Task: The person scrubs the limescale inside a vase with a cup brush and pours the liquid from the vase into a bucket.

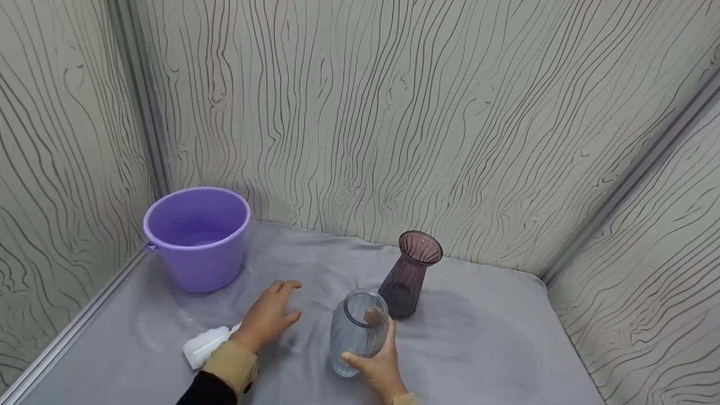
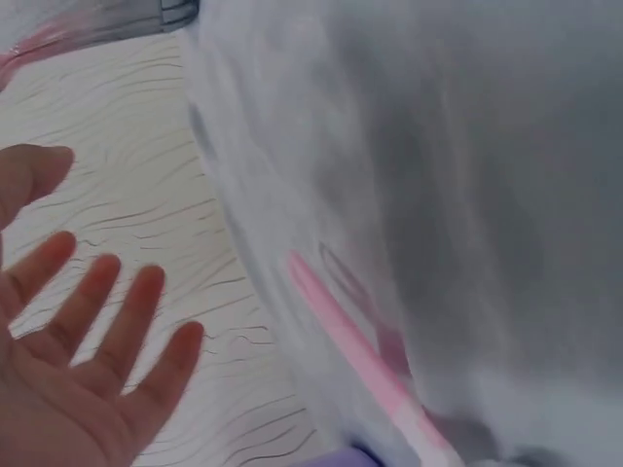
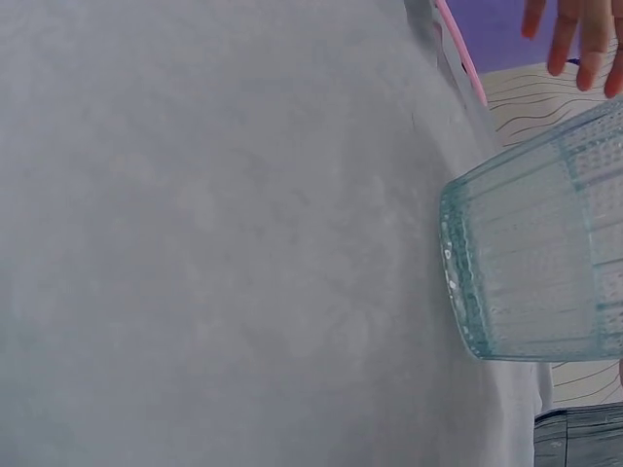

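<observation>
Nearest, the blue vase (image 1: 344, 333) is clasped round its side by the right grip (image 1: 383, 363), mouth up, toward the front of the bench (image 1: 484, 354); whether its base touches down cannot be made out. Smooth glass may well slip, so thumb and fingers are best wrapped wide, with a firm but gentle squeeze. To the left, the white thing (image 1: 206, 346) is partly hidden by the left sleeve (image 1: 233, 363) and should not be brushed aside by the forearm. Just beyond, the left grip (image 1: 270, 318) is released — fingers spread, nothing held — and would best be brought to the vase's free side as a second support. Close behind, the purple vase (image 1: 404, 281) is stood upright; glass should not be knocked on glass. Farthest, the bucket (image 1: 208, 267) is set at back left, well apart.
</observation>
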Motion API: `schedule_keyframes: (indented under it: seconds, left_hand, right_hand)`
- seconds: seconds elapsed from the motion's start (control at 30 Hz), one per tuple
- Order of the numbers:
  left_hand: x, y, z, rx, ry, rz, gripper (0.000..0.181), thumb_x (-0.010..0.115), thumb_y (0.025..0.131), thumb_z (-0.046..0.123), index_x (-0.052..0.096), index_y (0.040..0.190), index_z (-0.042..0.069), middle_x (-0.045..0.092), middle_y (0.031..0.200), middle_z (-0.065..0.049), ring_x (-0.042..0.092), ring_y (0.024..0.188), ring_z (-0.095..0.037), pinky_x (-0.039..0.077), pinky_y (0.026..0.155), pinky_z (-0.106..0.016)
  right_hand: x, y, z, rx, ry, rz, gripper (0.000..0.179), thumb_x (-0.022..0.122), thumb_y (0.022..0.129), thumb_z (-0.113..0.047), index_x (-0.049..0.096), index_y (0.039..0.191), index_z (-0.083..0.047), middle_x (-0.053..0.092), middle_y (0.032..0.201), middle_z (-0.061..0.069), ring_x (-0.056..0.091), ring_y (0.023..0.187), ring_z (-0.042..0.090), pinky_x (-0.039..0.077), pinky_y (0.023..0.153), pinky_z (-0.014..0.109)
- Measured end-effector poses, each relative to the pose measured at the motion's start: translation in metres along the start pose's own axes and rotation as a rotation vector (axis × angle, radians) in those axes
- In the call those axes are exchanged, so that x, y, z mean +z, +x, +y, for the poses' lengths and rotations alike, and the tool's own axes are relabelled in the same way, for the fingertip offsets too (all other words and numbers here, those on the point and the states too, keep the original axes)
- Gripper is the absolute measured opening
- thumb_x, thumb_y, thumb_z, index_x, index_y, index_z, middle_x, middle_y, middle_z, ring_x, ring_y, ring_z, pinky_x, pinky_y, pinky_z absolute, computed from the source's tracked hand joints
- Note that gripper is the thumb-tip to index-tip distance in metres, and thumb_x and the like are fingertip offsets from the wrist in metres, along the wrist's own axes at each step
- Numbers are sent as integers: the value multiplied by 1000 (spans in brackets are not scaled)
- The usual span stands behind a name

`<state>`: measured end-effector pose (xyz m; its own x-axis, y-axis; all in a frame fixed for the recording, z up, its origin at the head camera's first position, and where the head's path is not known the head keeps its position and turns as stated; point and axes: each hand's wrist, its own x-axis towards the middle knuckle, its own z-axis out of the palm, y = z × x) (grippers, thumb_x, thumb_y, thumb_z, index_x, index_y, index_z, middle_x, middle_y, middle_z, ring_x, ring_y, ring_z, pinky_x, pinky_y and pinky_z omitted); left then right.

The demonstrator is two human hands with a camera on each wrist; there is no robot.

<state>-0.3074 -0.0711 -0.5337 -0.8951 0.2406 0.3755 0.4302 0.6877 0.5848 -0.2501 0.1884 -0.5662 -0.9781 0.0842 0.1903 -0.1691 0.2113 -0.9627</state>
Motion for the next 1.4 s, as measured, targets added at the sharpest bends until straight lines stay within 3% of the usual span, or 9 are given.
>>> schedule_keyframes:
  seconds: [0.27, 0.43, 0.6, 0.87, 1.03, 1.17, 1.4]
  left_hand:
    - [12, -3, -18, -185, -6, 17, 48, 75, 82, 6, 59, 127, -1, 62, 114, -21, 60, 102, -44, 52, 85, -56]
    - [16, -2, -22, -278, 104, 32, 49, 74, 80, 10, 60, 125, 1, 61, 111, -22, 55, 104, -47, 50, 79, -61]
    - [17, -3, -26, -338, 180, -9, 43, 75, 82, 11, 59, 121, -1, 60, 108, -25, 53, 104, -49, 48, 78, -64]
    - [21, -6, -31, -379, 205, -58, 33, 72, 84, 5, 60, 114, -2, 60, 105, -25, 55, 100, -50, 49, 76, -65]
    - [19, -6, -29, -404, 207, -89, 18, 63, 89, -1, 63, 108, -1, 61, 103, -25, 56, 100, -50, 48, 77, -67]
    - [16, -6, -27, -394, 193, -108, 16, 55, 94, -3, 64, 107, -4, 61, 102, -24, 57, 99, -48, 48, 78, -66]
    - [11, -4, -26, -366, 183, -141, 18, 58, 95, -3, 63, 112, -7, 60, 104, -23, 57, 97, -47, 49, 76, -64]
  right_hand:
    - [0, -1, 1, 6, 9, -20, 121, 95, 63, -12, 18, 156, -3, 33, 155, 24, 30, 144, 44, 19, 115, 68]
    - [0, -1, 1, 14, -8, 1, 123, 96, 62, -13, 17, 156, -2, 32, 155, 26, 29, 144, 46, 17, 115, 69]
    - [0, -1, 1, 26, -16, 10, 124, 97, 61, -15, 17, 156, -1, 30, 156, 28, 27, 145, 47, 17, 115, 69]
    - [0, -2, -1, 44, -15, 3, 126, 98, 61, -19, 17, 156, -3, 30, 156, 28, 27, 145, 48, 18, 115, 69]
    - [-1, -2, -2, 49, 25, -20, 128, 97, 63, -20, 13, 157, -3, 27, 158, 28, 23, 146, 49, 14, 115, 70]
    - [-1, -2, -2, 62, 17, -21, 128, 97, 63, -21, 12, 158, -3, 26, 159, 28, 22, 147, 49, 14, 115, 70]
    - [-1, -3, -2, 84, 2, -30, 127, 96, 65, -23, 11, 158, -5, 27, 158, 27, 24, 146, 48, 19, 114, 69]
